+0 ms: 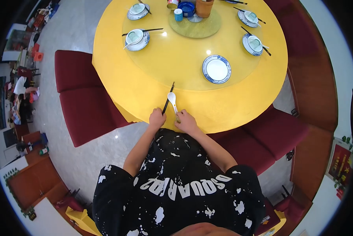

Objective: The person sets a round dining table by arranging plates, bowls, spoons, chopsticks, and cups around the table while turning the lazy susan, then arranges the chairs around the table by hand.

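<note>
My left hand (157, 118) is closed around the lower end of black chopsticks (169, 98), which point away from me over the near edge of the yellow table (231, 112). Beside it, my right hand (186, 121) grips the handle of a white soup spoon (171, 98), its bowl facing up and close against the chopsticks. Something small and greenish shows at the right fingers, too small to make out. Farther off to the right, a blue-rimmed plate with a white dish (216, 69) lies on the tabletop.
Place settings with bowls and chopsticks (135, 38) stand at left, more bowls (255, 44) at right. A round turntable (196, 29) holds a blue ashtray (186, 8), a small blue container (178, 15) and a brown holder (204, 8). Dark red chairs (82, 110) flank the table.
</note>
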The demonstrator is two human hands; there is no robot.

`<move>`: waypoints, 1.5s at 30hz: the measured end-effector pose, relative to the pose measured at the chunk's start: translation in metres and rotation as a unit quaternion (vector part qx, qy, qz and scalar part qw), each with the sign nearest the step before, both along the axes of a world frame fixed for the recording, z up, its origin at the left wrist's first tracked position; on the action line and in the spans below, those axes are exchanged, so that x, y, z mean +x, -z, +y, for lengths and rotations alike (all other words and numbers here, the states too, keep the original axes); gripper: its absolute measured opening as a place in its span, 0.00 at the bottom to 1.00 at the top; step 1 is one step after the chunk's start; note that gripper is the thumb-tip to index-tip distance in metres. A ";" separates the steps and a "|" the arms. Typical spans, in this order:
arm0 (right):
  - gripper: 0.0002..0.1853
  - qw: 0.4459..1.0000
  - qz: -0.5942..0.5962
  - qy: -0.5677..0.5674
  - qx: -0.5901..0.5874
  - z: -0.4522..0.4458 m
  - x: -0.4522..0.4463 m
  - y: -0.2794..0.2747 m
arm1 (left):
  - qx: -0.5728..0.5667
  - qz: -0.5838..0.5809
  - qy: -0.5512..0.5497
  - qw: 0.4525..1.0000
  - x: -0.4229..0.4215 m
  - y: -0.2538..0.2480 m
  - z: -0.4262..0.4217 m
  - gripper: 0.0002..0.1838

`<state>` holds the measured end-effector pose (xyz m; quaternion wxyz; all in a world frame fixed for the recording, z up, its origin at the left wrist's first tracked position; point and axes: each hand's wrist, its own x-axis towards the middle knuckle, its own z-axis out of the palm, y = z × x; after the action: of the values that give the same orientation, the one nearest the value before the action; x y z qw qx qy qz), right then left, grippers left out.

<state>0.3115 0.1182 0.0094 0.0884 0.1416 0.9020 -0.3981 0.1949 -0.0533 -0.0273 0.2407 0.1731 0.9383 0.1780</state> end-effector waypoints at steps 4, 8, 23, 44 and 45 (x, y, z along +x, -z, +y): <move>0.24 0.960 0.172 0.219 -0.002 0.047 -0.016 -0.052 | -0.070 -0.007 0.014 0.997 -0.002 -0.001 -0.004 0.16; 0.26 0.873 0.264 0.397 0.098 0.145 -0.052 -0.054 | -0.123 0.002 -0.006 0.992 0.002 -0.016 -0.019 0.16; 0.25 0.893 0.160 0.348 0.237 0.211 -0.101 -0.030 | 0.104 -0.025 -0.030 0.994 -0.010 -0.057 -0.044 0.13; 0.14 0.925 -0.097 0.320 -0.181 0.046 0.041 0.005 | 0.146 -0.075 0.136 0.977 -0.106 -0.023 0.296 0.13; 0.15 0.897 -0.050 0.388 -0.208 0.056 0.054 0.005 | 0.151 -0.083 0.118 0.978 -0.101 -0.031 0.297 0.13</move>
<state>0.3659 0.1744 0.0042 -0.0003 0.4783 0.6669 -0.5714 0.0939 0.2432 0.0037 0.3085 0.3017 0.8501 0.3019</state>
